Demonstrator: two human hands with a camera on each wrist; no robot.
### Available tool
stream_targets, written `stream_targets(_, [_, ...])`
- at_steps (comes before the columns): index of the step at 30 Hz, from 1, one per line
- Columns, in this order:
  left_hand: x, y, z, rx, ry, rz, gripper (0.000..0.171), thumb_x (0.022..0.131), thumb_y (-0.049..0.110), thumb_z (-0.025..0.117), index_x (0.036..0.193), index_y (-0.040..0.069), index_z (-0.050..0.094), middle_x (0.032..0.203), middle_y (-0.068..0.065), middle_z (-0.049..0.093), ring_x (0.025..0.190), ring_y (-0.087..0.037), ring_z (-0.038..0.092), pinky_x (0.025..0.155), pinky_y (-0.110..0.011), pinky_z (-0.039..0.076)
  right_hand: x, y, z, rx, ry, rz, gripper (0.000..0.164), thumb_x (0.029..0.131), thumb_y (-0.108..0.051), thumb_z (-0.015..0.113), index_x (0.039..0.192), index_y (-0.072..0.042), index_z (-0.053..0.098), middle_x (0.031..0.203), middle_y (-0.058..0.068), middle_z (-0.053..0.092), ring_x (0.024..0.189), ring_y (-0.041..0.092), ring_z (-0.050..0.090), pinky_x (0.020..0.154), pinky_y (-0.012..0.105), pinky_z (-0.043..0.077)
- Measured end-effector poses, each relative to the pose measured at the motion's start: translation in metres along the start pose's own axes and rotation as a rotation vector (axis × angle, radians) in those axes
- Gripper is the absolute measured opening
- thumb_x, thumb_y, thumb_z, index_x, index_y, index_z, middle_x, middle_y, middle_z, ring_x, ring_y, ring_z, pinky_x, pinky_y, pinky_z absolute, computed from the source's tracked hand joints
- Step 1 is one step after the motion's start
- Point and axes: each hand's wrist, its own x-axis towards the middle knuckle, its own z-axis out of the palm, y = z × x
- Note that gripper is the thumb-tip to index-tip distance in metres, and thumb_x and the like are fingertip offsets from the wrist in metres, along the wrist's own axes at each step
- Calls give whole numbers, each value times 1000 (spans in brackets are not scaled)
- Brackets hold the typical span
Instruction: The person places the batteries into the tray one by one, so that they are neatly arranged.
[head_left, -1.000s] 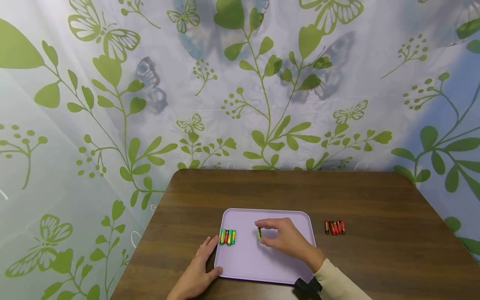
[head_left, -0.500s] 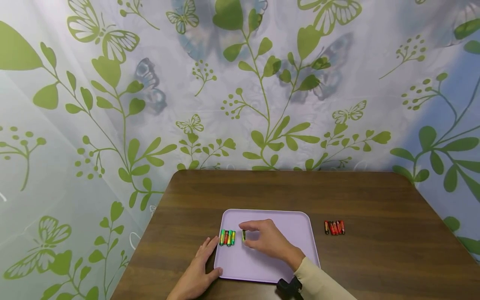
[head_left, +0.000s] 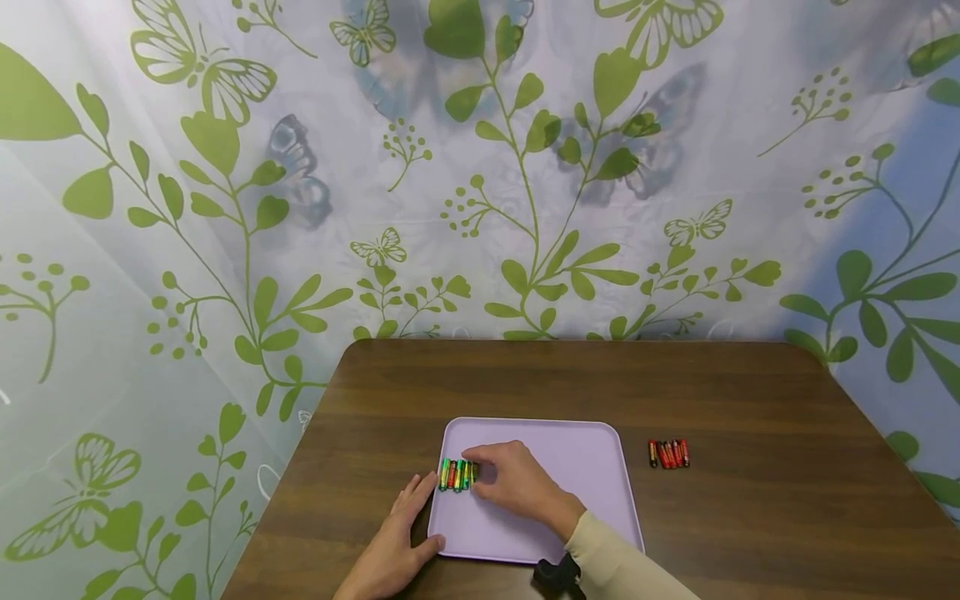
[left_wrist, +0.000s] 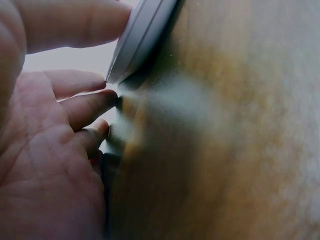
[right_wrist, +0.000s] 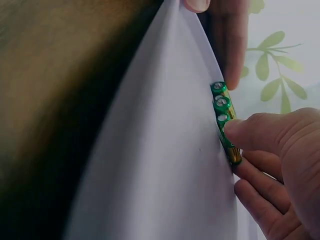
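A row of several green and red batteries (head_left: 452,474) lies side by side at the left edge of a lilac tray (head_left: 487,533). At the row's right end, my right hand (head_left: 517,483) pinches a dark-and-green battery (head_left: 475,472) by its two ends, against or very close to its neighbour. The right wrist view shows the thumb over the green battery ends (right_wrist: 221,104). My left hand (head_left: 393,537) rests at the tray's left side, its fingers and thumb touching the rim (left_wrist: 137,42), fairly straight.
Several red and black batteries (head_left: 669,454) lie in a row on the brown wooden table (head_left: 750,517), right of the tray. Behind the table hangs a leaf-and-butterfly printed curtain (head_left: 420,167). A black wrist device (head_left: 557,575) sits under the right sleeve.
My right hand has carried the battery leftward across the tray, from near its middle to the right end of the row. The left hand has stayed at the tray's edge.
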Motion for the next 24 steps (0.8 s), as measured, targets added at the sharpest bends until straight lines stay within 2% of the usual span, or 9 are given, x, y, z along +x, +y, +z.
stream_targets(6, [0, 0, 0, 4, 4, 9, 88, 93, 14, 81, 170, 12, 39, 174, -23, 39, 165, -57, 19, 120, -86, 22, 2, -3, 4, -75, -2, -5, 48, 85, -11, 91, 132, -10, 79, 127, 0, 82, 120, 14, 76, 103, 37, 61])
stream_targets(17, [-1, 1, 0, -3, -10, 5, 89, 94, 15, 81, 171, 12, 37, 175, -23, 38, 165, -58, 16, 120, -87, 20, -4, -4, -7, -103, 22, -46, 50, 85, -15, 92, 132, -9, 79, 127, 2, 82, 120, 18, 77, 102, 40, 62])
stream_targets(20, [-1, 1, 0, -4, -7, 3, 88, 94, 14, 82, 171, 12, 38, 175, -23, 38, 165, -59, 16, 119, -88, 20, -5, -2, -14, -79, 14, -41, 49, 86, -15, 91, 133, -10, 78, 128, 2, 82, 120, 18, 77, 102, 40, 62])
stream_targets(24, [-1, 1, 0, -1, -6, -5, 88, 94, 14, 82, 171, 14, 38, 175, -21, 38, 165, -57, 17, 120, -87, 20, -9, 1, -25, 13, -11, -3, 49, 88, -16, 90, 135, -10, 78, 131, 2, 81, 120, 20, 77, 103, 43, 62])
